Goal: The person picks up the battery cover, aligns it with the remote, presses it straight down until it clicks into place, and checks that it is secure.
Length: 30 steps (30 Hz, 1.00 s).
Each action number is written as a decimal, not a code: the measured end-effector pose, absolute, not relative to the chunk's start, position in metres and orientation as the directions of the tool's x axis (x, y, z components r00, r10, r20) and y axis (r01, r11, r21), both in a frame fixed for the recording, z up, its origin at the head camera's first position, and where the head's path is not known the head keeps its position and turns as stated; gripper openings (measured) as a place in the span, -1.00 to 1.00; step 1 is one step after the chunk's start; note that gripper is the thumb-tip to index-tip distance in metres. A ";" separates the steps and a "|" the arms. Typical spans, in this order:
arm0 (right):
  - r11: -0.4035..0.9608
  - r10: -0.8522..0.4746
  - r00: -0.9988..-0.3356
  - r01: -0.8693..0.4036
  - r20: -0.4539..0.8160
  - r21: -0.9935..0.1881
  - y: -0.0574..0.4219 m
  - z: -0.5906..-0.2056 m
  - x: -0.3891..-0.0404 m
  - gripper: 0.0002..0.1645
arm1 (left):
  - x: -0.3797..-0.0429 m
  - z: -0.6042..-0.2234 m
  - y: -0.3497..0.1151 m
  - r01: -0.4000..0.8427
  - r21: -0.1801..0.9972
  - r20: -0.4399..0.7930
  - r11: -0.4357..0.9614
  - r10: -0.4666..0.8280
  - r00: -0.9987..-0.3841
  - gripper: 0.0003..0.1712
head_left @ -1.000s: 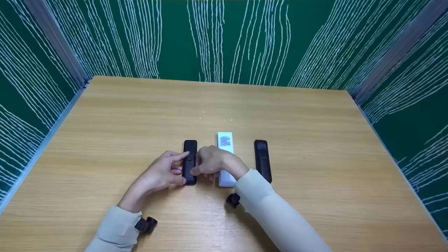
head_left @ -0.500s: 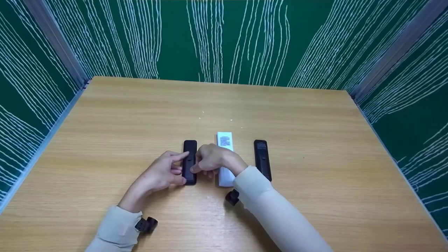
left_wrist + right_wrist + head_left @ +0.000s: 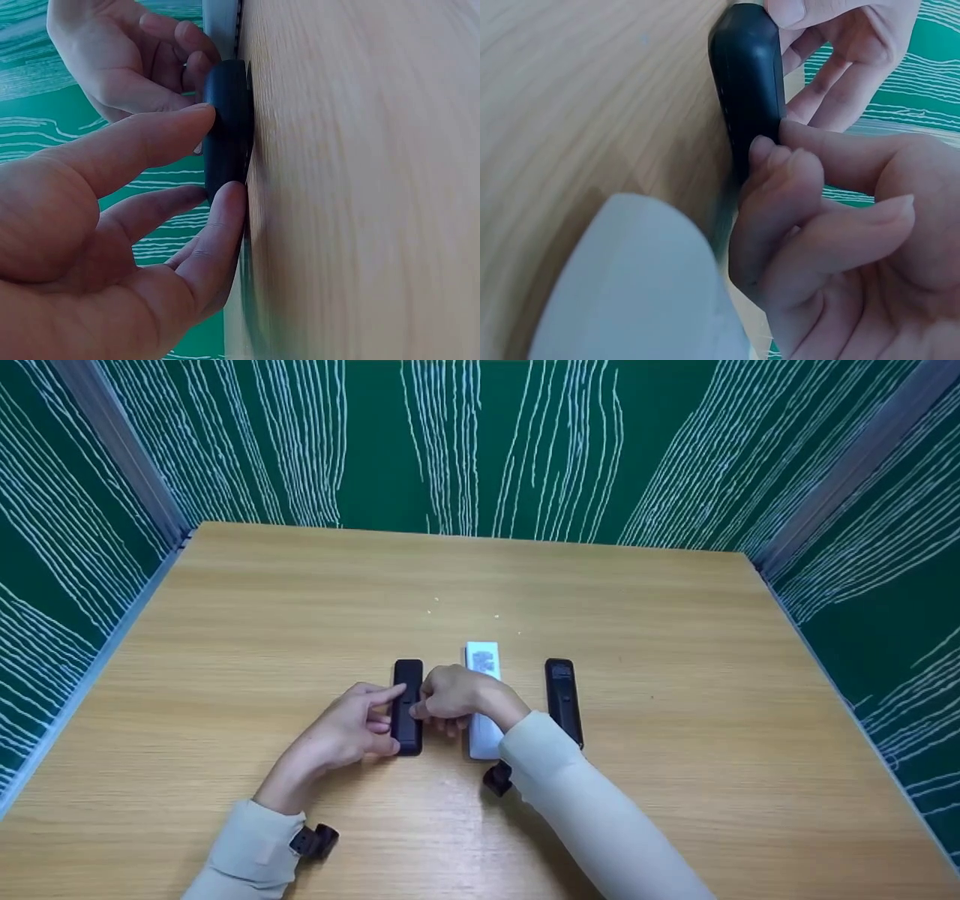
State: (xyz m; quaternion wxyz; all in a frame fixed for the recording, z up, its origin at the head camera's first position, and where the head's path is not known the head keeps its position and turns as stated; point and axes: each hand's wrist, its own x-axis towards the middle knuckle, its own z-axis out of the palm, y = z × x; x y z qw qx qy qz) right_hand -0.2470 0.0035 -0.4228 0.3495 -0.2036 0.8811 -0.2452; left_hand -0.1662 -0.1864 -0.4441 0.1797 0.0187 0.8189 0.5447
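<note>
A black remote control (image 3: pixel 407 671) lies on the table between my two hands, its back with a small notch facing up. My left hand (image 3: pixel 349 731) holds it from the left: one finger rests on its top, and the thumb is at its near end. From the right, my right hand (image 3: pixel 454 694) grips its side with curled fingers, the thumb on the back. The right wrist view shows those fingertips right against the side of the black remote (image 3: pixel 750 82). A white remote control (image 3: pixel 485 742) with a printed label lies under my right wrist, partly hidden.
To the right lies a second black remote (image 3: pixel 562 701), back up, its near end close to my right sleeve (image 3: pixel 544 750). Several tiny pale specks dot the wooden table (image 3: pixel 300 585) beyond the remotes. Green walls (image 3: pixel 382 450) with white lines enclose the table.
My right hand has slid a little away from me along the black remote, its thumb moving up toward the notch. My left hand and the remotes stay in place.
</note>
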 end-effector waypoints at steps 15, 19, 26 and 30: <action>0.810 -0.507 -0.700 -0.188 -0.503 -0.555 -0.002 -0.426 -0.243 -0.57 | -0.164 -0.444 -0.189 -0.181 0.898 -0.284 0.401 0.215 -0.934 0.10; 0.802 -0.507 -0.713 -0.186 -0.484 -0.567 0.001 -0.426 -0.239 -0.58 | -0.164 -0.445 -0.188 -0.189 0.898 -0.292 0.397 0.218 -0.931 0.10; 0.765 -0.540 -0.732 -0.220 -0.416 -0.605 0.017 -0.414 -0.232 -0.62 | -0.165 -0.445 -0.189 -0.145 0.914 -0.257 0.380 0.265 -0.929 0.08; 0.743 -0.556 -0.747 -0.248 -0.366 -0.622 0.035 -0.405 -0.230 -0.67 | -0.165 -0.444 -0.194 -0.107 0.909 -0.228 0.402 0.265 -0.937 0.03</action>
